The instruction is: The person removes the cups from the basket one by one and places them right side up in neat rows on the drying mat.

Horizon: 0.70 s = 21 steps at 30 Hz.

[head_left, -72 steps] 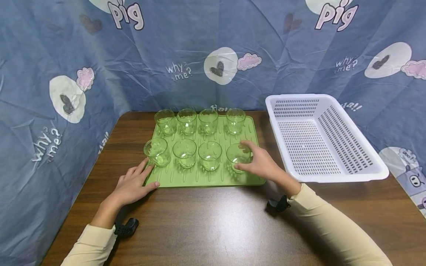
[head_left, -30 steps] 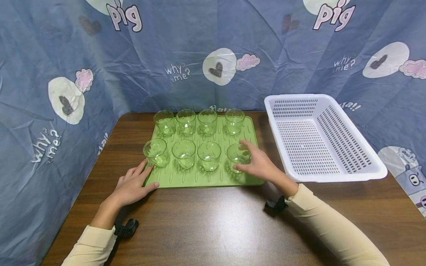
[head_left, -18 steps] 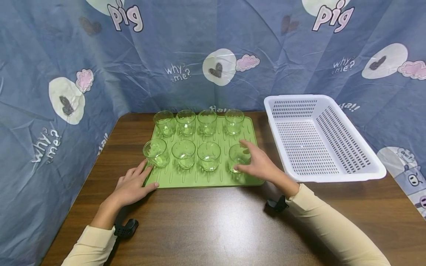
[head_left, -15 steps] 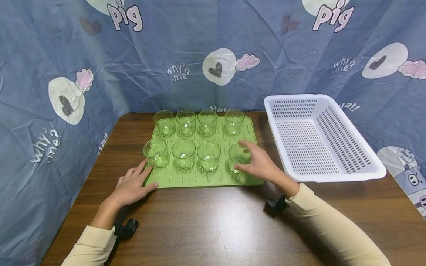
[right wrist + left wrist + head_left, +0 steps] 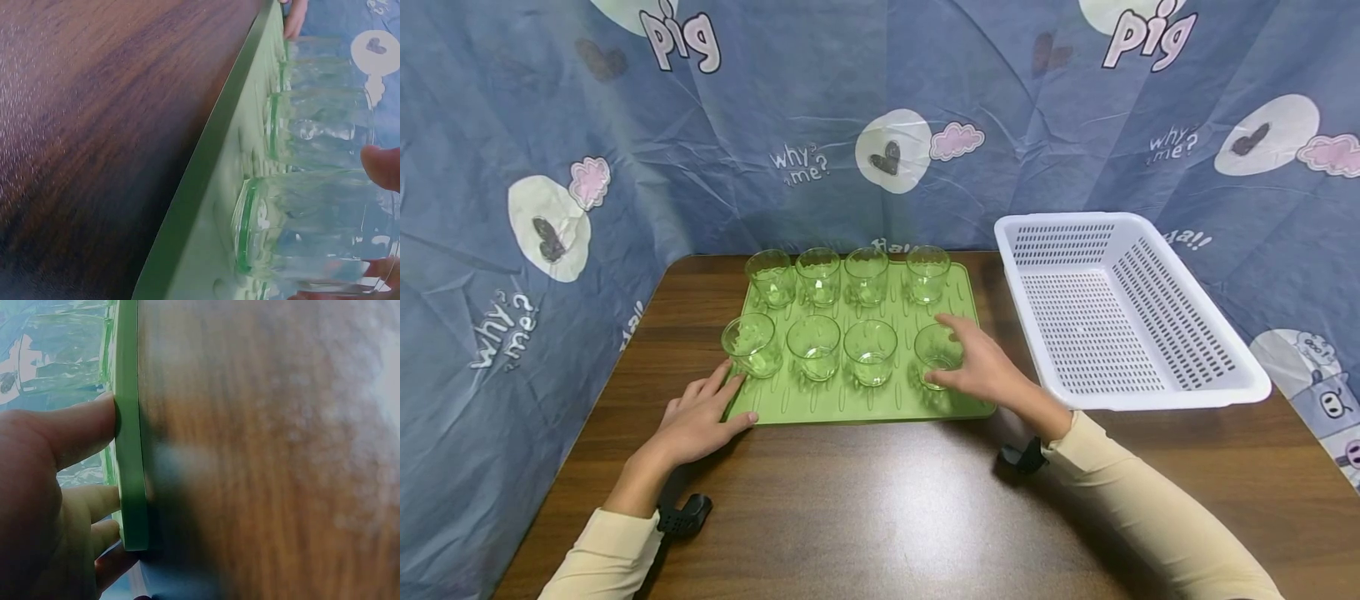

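Note:
Several clear glasses stand upright in two rows on a green ribbed mat [image 5: 820, 407]. My right hand [image 5: 981, 364] holds the front-right glass [image 5: 934, 365], thumb on its near side and fingers round the far side. In the right wrist view that glass [image 5: 306, 228] has its base at the mat, with the thumb [image 5: 382, 167] near its rim. My left hand [image 5: 702, 422] rests at the mat's front-left corner, fingers spread beside the front-left glass [image 5: 754, 343]. Seen from the left wrist, its thumb [image 5: 87, 425] touches the mat's edge [image 5: 130, 456].
A white perforated plastic basket [image 5: 1090, 333] stands right of the mat, beyond my right forearm. Brown wood-grain table [image 5: 850, 517] surrounds the mat. A blue printed cloth [image 5: 820, 100] hangs behind and along the sides.
The front-right glass has shifted slightly right, away from its neighbour and closer into my right hand. Both hands have otherwise stayed nearly still.

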### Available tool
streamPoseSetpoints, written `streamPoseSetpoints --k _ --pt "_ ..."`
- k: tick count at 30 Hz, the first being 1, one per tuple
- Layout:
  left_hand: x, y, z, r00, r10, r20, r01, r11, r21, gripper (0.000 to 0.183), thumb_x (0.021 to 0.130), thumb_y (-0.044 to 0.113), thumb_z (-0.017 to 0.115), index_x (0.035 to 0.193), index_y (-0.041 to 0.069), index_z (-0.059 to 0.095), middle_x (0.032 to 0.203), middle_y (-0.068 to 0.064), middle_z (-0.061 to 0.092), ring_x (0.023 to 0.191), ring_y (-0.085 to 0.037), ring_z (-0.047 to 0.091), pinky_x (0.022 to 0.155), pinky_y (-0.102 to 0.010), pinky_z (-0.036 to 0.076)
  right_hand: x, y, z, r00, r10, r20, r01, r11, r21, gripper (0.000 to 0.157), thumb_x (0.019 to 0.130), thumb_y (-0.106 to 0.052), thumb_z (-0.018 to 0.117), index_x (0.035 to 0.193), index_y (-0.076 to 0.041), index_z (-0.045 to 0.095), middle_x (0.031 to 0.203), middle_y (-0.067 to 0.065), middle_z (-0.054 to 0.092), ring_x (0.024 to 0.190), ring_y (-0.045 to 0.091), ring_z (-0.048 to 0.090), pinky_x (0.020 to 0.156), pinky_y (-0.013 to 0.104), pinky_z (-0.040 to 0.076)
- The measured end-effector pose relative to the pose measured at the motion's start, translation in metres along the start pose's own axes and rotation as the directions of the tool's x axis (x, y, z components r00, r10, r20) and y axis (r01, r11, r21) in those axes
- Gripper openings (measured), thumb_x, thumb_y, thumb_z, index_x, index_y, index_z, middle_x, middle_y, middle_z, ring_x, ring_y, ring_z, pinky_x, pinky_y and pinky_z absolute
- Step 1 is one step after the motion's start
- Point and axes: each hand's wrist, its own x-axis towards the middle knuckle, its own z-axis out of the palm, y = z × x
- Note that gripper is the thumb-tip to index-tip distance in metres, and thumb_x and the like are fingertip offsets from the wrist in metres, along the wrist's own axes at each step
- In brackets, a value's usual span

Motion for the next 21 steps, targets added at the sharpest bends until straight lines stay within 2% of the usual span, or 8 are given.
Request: streamPoseSetpoints --k 7,12,15,18,21 --pt "0.002 0.000 -0.001 1.000 0.003 0.002 -0.003 1.000 -0.004 0.078 0.088 0.059 0.043 0.145 0.009 0.027 0.155 -0.016 0.008 0.130 -0.044 0.022 0.087 -0.068 0.025 -0.003 -0.001 -0.002 0.998 -0.063 -0.027 0.061 0.996 -0.060 0.097 0.067 -0.039 0.079 0.144 -0.017 0.025 0.147 0.009 0.033 0.129 0.029 0.040 0.103 0.049 0.035" --pt "0.003 -0.001 -0.002 1.000 0.008 0.003 -0.008 1.000 -0.005 0.079 0.088 0.060 0.043 0.145 0.009 0.027 0.154 -0.016 0.009 0.130 -0.044 0.023 0.087 -0.067 0.025 -0.012 -0.008 -0.008 0.980 -0.177 -0.094 0.158 0.970 -0.187 0.092 0.069 -0.043 0.076 0.142 -0.012 0.030 0.147 0.014 0.031 0.134 0.033 0.032 0.108 0.050 0.027" --pt "0.002 -0.003 -0.003 1.000 0.009 -0.002 -0.009 1.000 -0.012 0.078 0.088 0.059 0.044 0.144 0.007 0.029 0.154 -0.017 0.011 0.130 -0.045 0.024 0.086 -0.068 0.026 -0.021 -0.017 -0.017 0.948 -0.284 -0.146 0.238 0.933 -0.270 0.083 0.071 -0.041 0.075 0.138 -0.010 0.037 0.144 0.015 0.035 0.133 0.033 0.032 0.109 0.050 0.025" --pt "-0.001 -0.004 -0.007 1.000 0.003 -0.013 -0.003 1.000 -0.022 0.076 0.089 0.058 0.044 0.143 0.006 0.031 0.152 -0.018 0.016 0.128 -0.046 0.026 0.086 -0.070 0.026 -0.029 -0.024 -0.031 0.898 -0.394 -0.197 0.314 0.886 -0.342 0.068 0.073 -0.037 0.073 0.130 -0.009 0.048 0.137 0.013 0.045 0.130 0.032 0.036 0.108 0.049 0.026" --pt "-0.011 -0.002 -0.015 0.999 -0.010 -0.035 0.009 1.000 -0.018 0.074 0.089 0.058 0.043 0.141 0.005 0.035 0.148 -0.020 0.026 0.125 -0.048 0.032 0.087 -0.069 0.028 -0.037 -0.026 -0.047 0.847 -0.477 -0.233 0.371 0.846 -0.383 0.057 0.074 -0.033 0.072 0.122 -0.007 0.056 0.128 0.012 0.054 0.126 0.031 0.041 0.106 0.048 0.028"
